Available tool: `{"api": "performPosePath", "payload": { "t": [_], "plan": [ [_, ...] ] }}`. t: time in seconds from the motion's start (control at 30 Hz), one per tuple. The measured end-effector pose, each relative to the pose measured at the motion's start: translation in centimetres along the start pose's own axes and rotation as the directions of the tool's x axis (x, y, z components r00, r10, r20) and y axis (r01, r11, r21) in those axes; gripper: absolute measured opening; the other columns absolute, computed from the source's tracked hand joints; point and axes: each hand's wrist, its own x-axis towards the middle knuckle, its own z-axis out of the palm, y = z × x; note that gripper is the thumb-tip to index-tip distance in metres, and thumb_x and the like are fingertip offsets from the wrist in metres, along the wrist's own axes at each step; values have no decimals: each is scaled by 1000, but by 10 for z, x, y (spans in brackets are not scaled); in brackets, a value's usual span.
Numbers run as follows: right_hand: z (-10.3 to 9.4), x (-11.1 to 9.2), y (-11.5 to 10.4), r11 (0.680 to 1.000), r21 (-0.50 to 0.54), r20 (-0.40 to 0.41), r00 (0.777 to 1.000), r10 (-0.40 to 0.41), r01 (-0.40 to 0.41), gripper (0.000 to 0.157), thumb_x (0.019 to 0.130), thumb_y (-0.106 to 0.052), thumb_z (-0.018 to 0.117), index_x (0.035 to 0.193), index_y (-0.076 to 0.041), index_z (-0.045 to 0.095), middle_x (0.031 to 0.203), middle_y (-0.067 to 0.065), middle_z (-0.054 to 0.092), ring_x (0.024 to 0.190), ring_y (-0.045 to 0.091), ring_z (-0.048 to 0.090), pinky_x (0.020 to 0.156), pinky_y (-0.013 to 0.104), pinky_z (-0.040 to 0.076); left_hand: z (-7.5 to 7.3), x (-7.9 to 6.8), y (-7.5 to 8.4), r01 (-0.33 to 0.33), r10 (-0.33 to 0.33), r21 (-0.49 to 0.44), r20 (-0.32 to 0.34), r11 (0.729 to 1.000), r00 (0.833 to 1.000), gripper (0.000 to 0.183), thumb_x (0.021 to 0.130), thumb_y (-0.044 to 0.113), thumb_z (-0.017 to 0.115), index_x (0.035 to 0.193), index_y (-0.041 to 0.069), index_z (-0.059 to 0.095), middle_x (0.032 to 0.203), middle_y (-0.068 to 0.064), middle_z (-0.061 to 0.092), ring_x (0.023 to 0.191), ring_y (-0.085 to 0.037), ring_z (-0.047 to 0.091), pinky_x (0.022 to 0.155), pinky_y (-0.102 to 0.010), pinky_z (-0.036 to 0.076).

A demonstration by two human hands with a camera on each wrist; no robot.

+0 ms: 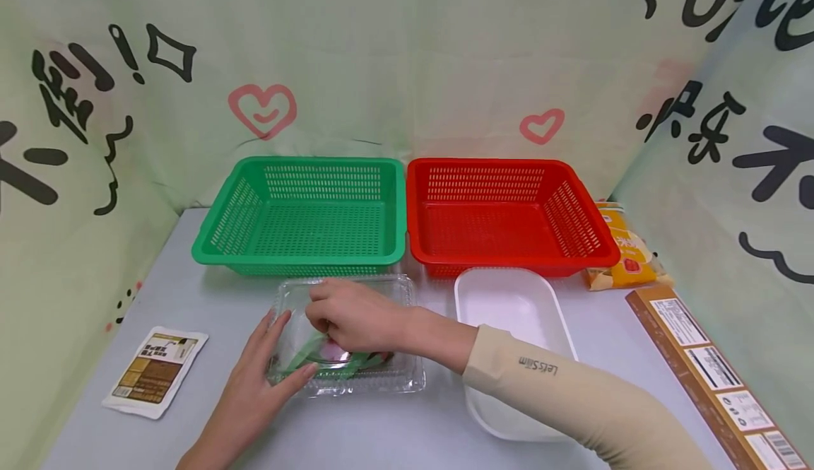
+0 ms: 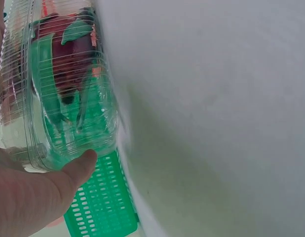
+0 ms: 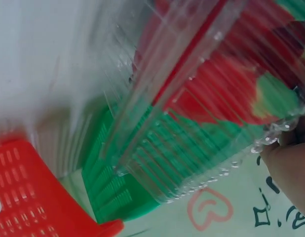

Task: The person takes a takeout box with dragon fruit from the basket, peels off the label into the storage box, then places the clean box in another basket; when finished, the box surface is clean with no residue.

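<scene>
A clear plastic clamshell box (image 1: 400, 378) stands in front of the baskets. Dark red pieces (image 2: 71, 59) and green, leaf-like pieces (image 2: 44, 74) show through its ribbed wall. My left hand (image 1: 257, 378) is at the box's left front corner, thumb extended along the front and fingers straight at the left side. Over the box, my right hand (image 1: 356, 314) has its fingers curled. In the right wrist view those fingers (image 3: 285, 158) meet the beaded plastic edge. The right fingertips are partly hidden.
Behind the box stands a green basket (image 1: 299, 266), beside a red basket (image 1: 509, 266). A white tray (image 1: 502, 314) lies under the right forearm. At right are a yellow snack bag (image 1: 626, 251) and a long brown carton (image 1: 706, 364); at left, a white-and-brown packet (image 1: 155, 371).
</scene>
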Motion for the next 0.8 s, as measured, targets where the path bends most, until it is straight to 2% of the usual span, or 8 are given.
{"api": "performPosePath", "payload": {
  "t": [0.2, 0.53, 0.67, 0.8],
  "plan": [
    [0, -2, 4, 999, 49, -40, 999, 0, 2, 27, 76, 9, 56, 69, -17, 55, 72, -6, 50, 81, 10, 50, 75, 18, 38, 1, 0, 0, -2, 2, 1, -7, 1000, 1000, 87, 88, 57, 68, 158, 33, 22, 167, -13, 14, 148, -45, 26, 104, -72, 35],
    [-2, -4, 7, 985, 165, 3, 999, 47, -47, 25, 74, 7, 58, 75, -17, 58, 78, -6, 51, 79, 7, 46, 70, 15, 36, 0, -1, -1, 0, 0, 0, -12, 1000, 1000, 87, 88, 56, 68, 158, 33, 23, 167, -13, 14, 147, -45, 26, 105, -73, 35],
    [-2, -5, 8, 982, 184, 3, 999, 43, -42, 24, 77, 7, 58, 82, -15, 65, 80, -6, 55, 81, 7, 48, 74, 15, 39, 1, -1, -1, -1, 1, -6, -13, 1000, 1000, 87, 88, 56, 69, 158, 31, 24, 167, -13, 14, 148, -45, 26, 105, -73, 34],
    [-3, -6, 9, 980, 196, 4, 999, 38, -38, 25, 79, 8, 56, 82, -14, 67, 77, -7, 56, 82, 10, 53, 80, 16, 41, 2, -1, -2, -7, 7, -13, -19, 1000, 1000, 87, 88, 55, 69, 158, 31, 24, 167, -13, 15, 148, -46, 25, 105, -73, 33]
  ]
}}
